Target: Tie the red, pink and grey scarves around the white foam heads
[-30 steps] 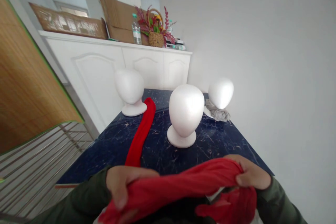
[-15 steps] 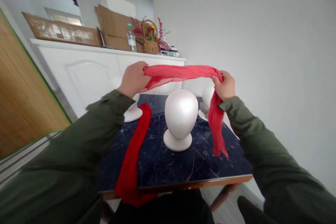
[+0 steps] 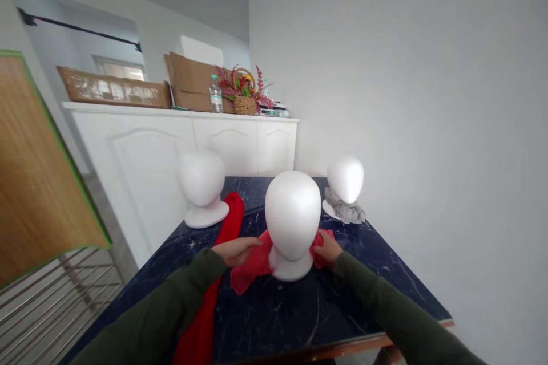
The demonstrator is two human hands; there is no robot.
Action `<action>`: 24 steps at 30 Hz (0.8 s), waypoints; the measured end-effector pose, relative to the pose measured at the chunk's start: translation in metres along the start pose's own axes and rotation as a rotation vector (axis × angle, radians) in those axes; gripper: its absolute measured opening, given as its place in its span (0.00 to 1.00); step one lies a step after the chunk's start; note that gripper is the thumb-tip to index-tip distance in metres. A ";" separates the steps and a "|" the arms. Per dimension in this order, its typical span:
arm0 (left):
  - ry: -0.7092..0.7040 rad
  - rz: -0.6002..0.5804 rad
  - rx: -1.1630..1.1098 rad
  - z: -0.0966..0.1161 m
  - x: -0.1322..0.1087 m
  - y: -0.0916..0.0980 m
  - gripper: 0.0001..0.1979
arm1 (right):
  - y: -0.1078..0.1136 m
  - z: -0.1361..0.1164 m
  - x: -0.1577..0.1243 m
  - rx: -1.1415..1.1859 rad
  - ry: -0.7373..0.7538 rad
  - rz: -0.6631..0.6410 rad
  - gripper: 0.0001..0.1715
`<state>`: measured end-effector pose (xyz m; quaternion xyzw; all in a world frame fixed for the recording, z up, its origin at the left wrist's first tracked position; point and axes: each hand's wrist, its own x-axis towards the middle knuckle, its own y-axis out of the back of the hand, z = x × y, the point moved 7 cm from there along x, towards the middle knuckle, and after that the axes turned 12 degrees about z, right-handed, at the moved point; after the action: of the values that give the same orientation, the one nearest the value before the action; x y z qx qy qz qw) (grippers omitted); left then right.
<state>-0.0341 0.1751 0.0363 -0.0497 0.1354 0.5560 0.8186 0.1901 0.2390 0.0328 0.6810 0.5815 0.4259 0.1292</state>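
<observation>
A white mannequin head [image 3: 293,214] stands upright on its round base at the middle of the dark blue marbled table [image 3: 274,325]. The pinkish-red scarf [image 3: 253,265] passes behind its neck, and an end shows on each side. My left hand [image 3: 237,250] grips the scarf to the left of the neck. On the other side, my right hand [image 3: 326,248] is closed on the scarf close to the neck. The stretch behind the head is hidden. A deeper red scarf [image 3: 204,308] lies lengthwise on the table, partly beneath my left forearm.
Two more white mannequin heads stand farther back, a left one [image 3: 201,178] and a right one [image 3: 346,178] with a grey scarf [image 3: 347,212] at its neck. Behind the table, a white cabinet [image 3: 154,154] bears cardboard boxes, a bottle [image 3: 216,97] and a flower basket [image 3: 245,105].
Both hands have come down from above the middle head to either side of its neck. The pinkish-red scarf, stretched in the air before, now runs behind the neck. The view has tilted up.
</observation>
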 end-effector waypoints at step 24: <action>-0.327 0.108 -0.102 -0.009 -0.001 -0.042 0.21 | -0.058 -0.016 -0.085 0.504 -0.432 -0.127 0.09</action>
<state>0.0026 0.1562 0.0252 0.0074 -0.0256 0.6061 0.7949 0.1423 0.1742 -0.0324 0.7285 0.6689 0.1058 0.1032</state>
